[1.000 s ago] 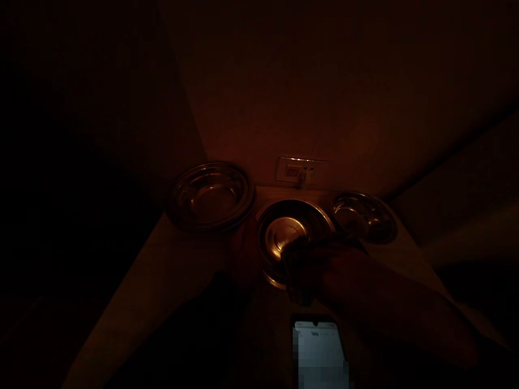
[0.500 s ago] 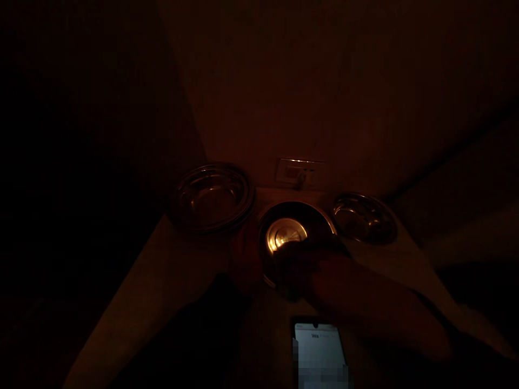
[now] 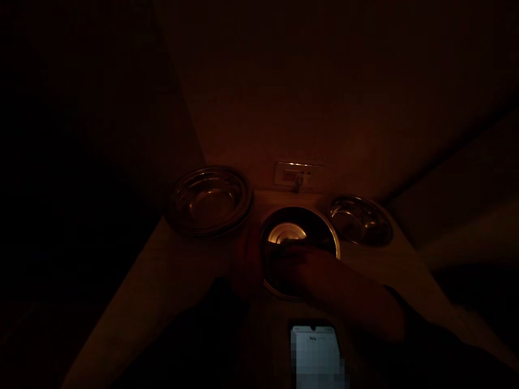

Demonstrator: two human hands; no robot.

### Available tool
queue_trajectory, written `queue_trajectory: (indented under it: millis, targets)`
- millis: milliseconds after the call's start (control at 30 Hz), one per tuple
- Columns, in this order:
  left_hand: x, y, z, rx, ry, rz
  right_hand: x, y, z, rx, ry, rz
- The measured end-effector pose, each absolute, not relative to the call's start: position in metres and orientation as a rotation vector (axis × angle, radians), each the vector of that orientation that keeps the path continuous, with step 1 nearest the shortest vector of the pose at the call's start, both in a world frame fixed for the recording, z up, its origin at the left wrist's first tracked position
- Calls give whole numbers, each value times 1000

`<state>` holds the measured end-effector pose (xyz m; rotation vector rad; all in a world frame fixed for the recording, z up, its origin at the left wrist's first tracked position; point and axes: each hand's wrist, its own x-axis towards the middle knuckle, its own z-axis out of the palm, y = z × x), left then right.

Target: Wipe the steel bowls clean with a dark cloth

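Observation:
The scene is very dark. A steel bowl (image 3: 290, 231) stands in the middle of a pale counter (image 3: 162, 281). My left hand (image 3: 244, 259) is closed on the bowl's left rim. My right hand (image 3: 320, 275) reaches in from the lower right and lies inside the bowl, over its near half. Its fingers look curled round a dark lump that I cannot make out. The bowl's far inner bottom shines.
A wide steel bowl (image 3: 208, 200) sits at the back left and a smaller steel dish (image 3: 359, 219) at the back right. A wall socket (image 3: 298, 174) is behind them. A lit phone (image 3: 318, 354) lies at the near edge.
My right hand has slid left and deeper into the middle bowl, covering more of its inside. The left hand and the other bowls have stayed put.

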<state>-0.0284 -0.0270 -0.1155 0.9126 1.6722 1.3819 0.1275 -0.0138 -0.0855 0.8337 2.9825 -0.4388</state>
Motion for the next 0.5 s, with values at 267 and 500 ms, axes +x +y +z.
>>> queue_trajectory:
  millis: [267,500]
  targets:
    - [-28,-28,-119,1001,1582,1363,112,2,-83,1268,2850,-51]
    - [-29,-27,-120,934,1680,1343,126,-3,-94,994,2995,-314]
